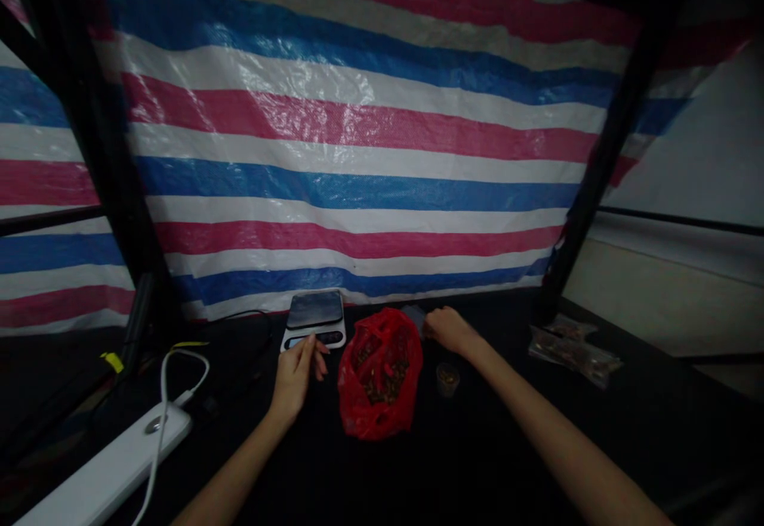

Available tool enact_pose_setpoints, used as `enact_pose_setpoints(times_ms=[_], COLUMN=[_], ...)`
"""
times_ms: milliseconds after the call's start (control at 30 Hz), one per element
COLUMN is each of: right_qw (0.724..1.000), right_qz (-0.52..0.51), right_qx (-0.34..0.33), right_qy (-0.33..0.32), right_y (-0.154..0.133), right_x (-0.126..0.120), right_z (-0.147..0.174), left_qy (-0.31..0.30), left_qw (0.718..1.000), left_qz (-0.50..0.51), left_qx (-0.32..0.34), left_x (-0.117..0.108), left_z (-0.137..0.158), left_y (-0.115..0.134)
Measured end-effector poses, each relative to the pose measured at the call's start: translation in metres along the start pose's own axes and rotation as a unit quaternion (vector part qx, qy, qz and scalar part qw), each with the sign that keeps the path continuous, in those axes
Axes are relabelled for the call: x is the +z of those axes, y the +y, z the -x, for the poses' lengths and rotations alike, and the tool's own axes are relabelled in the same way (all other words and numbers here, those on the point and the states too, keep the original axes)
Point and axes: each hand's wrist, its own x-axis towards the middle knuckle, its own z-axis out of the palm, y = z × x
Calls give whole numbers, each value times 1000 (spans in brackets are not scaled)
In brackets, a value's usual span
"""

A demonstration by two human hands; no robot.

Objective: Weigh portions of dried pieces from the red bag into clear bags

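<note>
My left hand point(295, 375) is at the front edge of a white kitchen scale point(315, 321), with a fingertip at its button panel. Its other fingers are loosely spread and hold nothing. To the right stands an open red plastic bag point(380, 422), with small brown pieces point(385, 387) inside. Beyond that bag, my right hand point(449, 329) has its fingers closed on the edge of a greyish clear plastic bag point(413, 316), partly hidden behind the red one. Below my right hand sits a small clear cup point(447, 380) of similar brown pieces.
Filled clear packets point(573, 351) lie at the right of the black table point(477, 462). A white power strip point(107, 470) with a white cable point(162, 407) is at the left. Striped plastic sheeting point(358, 168) hangs behind, between dark frame posts point(588, 184).
</note>
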Motion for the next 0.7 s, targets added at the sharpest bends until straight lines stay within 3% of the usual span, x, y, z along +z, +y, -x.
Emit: enact_pose_setpoints(times_ms=[233,333,467,533,567,633,700], right_qw=[1000,998,974,930,897,806,743], right_qz=[-19,-12,-65,-218,-325,-530,-629], right_qx=[11,41,112,124,114,96,78], right_qy=[16,46,183,269,276,246,215], right_y=[23,32,23,-3,-22,-68,-116], right_x=[3,-11,-53,-70,-74,-68,-49], right_z=[-6,-3,-2,-4,-6,-11,-15], left_qy=[-24,-38,-11,17,26,33,35], left_qw=[1000,999,995,984,975,949,920], left_qz=[-6,-24,-94,-166,-207,-281,-336], left_qx=[6,9,32,59,80,135,197], left_x=[3,5,2,0,-2,-4,-4], left_z=[-1,-1,1,4,6,10,14], left_y=[-4,-5,-2,1,2,5,6])
